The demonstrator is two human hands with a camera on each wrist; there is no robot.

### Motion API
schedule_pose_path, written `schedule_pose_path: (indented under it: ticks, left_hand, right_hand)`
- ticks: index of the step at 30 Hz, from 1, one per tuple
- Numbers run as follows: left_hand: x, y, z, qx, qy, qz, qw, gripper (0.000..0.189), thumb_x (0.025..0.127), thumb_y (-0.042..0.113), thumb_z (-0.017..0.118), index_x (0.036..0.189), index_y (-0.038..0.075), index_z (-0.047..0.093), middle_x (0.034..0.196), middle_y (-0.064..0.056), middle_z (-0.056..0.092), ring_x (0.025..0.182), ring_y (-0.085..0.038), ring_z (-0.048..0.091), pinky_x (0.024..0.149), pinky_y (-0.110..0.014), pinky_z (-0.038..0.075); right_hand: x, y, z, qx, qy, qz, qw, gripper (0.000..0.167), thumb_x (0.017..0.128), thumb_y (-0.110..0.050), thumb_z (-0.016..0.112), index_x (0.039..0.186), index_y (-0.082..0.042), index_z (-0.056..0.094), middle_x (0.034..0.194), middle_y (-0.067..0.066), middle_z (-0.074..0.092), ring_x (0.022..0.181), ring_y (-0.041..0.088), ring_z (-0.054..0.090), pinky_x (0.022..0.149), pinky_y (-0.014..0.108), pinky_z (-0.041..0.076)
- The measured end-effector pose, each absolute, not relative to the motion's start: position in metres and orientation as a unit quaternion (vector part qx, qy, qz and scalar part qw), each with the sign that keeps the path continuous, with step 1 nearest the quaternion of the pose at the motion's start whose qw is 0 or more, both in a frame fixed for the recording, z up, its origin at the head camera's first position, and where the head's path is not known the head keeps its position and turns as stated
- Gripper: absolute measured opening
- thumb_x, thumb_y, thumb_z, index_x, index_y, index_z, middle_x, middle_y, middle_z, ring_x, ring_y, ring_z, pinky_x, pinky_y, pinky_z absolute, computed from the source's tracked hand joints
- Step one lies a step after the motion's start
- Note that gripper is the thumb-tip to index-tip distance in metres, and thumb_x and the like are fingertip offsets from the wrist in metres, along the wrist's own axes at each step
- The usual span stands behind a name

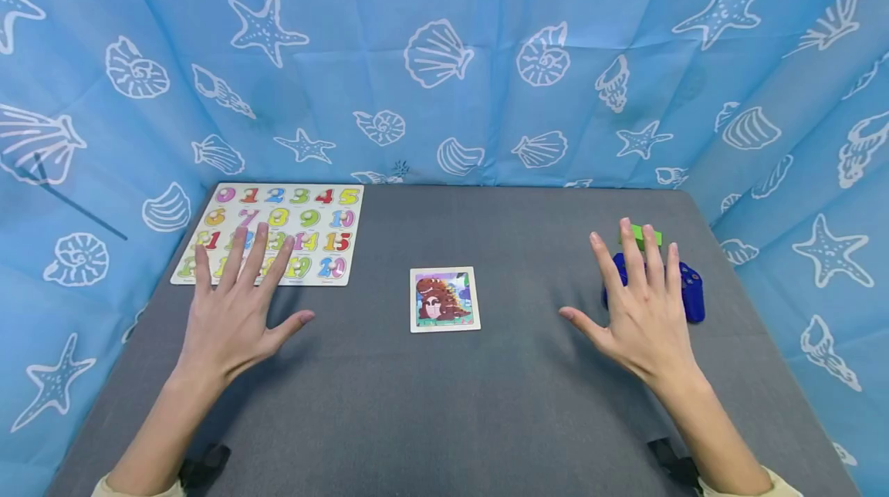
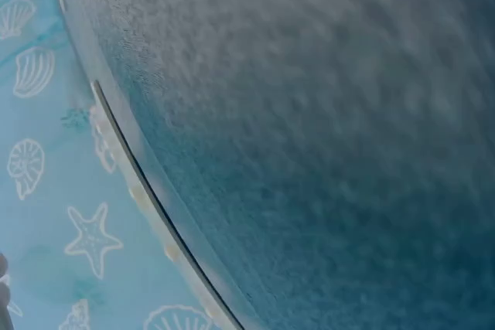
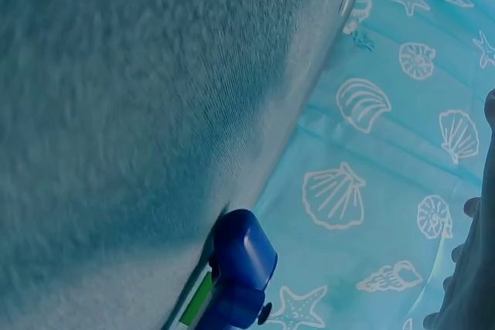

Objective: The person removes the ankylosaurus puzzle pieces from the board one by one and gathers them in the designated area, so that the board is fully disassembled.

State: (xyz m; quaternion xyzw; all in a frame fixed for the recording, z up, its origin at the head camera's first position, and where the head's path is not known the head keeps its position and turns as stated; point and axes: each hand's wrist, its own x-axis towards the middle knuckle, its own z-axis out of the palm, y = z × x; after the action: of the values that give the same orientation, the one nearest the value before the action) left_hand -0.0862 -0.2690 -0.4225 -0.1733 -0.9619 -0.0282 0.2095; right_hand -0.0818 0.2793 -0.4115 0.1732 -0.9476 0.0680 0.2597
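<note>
My left hand [image 1: 232, 312] is held with its fingers spread over the near edge of a white number puzzle board [image 1: 326, 207], covering some of its colourful numerals. The board's edge [image 2: 166, 218] shows in the left wrist view. Fingers also spread, my right hand [image 1: 646, 312] partly hides a dark blue game controller [image 1: 693, 293] and a bright green block [image 1: 651, 235]. Both things appear low in the right wrist view, the controller [image 3: 244, 253] beside the green block [image 3: 196, 299]. Between the hands lies a small square picture puzzle [image 1: 444, 299] with a brown dinosaur. Neither hand holds anything.
A grey cloth-covered table [image 1: 444, 420] spans the work area. Blue curtains [image 1: 389, 11] with white shells and starfish enclose its back and sides. A black strap [image 1: 204, 468] sits at the left wrist and another strap [image 1: 674, 464] at the right.
</note>
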Motion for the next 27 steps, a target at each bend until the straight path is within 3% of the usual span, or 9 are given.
schedule_pose_path:
  ticks: [6, 13, 20, 27]
  left_hand:
    - [-0.083, -0.264, -0.423, -0.168, -0.97, -0.04, 0.172, 0.105, 0.094, 0.095, 0.025, 0.176, 0.029, 0.02, 0.183, -0.014, 0.018, 0.171, -0.039, 0.014, 0.13, -0.079, 0.006]
    - [-0.077, -0.252, -0.419, -0.166, -0.977, -0.048, 0.128, 0.103, 0.093, 0.074, 0.065, 0.174, 0.021, 0.029, 0.181, -0.015, 0.026, 0.169, -0.041, 0.021, 0.131, -0.076, 0.011]
    - [-0.075, -0.238, -0.41, -0.161, -0.981, -0.051, 0.098, 0.096, 0.097, 0.071, 0.063, 0.171, 0.018, 0.036, 0.178, -0.016, 0.034, 0.164, -0.043, 0.031, 0.13, -0.074, 0.017]
    - [-0.075, -0.221, -0.402, -0.142, -0.985, -0.096, 0.034, 0.091, 0.101, 0.072, 0.058, 0.17, 0.016, 0.038, 0.175, -0.016, 0.04, 0.162, -0.042, 0.036, 0.132, -0.072, 0.018]
  right_hand:
    - [-0.082, 0.273, -0.417, 0.185, -0.944, 0.084, 0.262, 0.107, 0.096, -0.094, 0.027, 0.171, -0.019, 0.034, 0.178, 0.024, 0.027, 0.165, 0.049, 0.024, 0.134, 0.072, 0.014]
    - [-0.082, 0.265, -0.423, 0.198, -0.94, 0.106, 0.257, 0.104, 0.098, -0.091, 0.029, 0.169, -0.015, 0.038, 0.176, 0.024, 0.032, 0.162, 0.049, 0.031, 0.134, 0.069, 0.017]
    - [-0.081, 0.256, -0.424, 0.212, -0.938, 0.128, 0.243, 0.101, 0.101, -0.087, 0.032, 0.166, -0.011, 0.042, 0.173, 0.025, 0.037, 0.156, 0.05, 0.037, 0.13, 0.068, 0.026]
    - [-0.082, 0.243, -0.422, 0.234, -0.932, 0.17, 0.221, 0.091, 0.106, -0.077, 0.038, 0.165, -0.009, 0.042, 0.168, 0.026, 0.043, 0.149, 0.049, 0.045, 0.114, 0.071, 0.04]
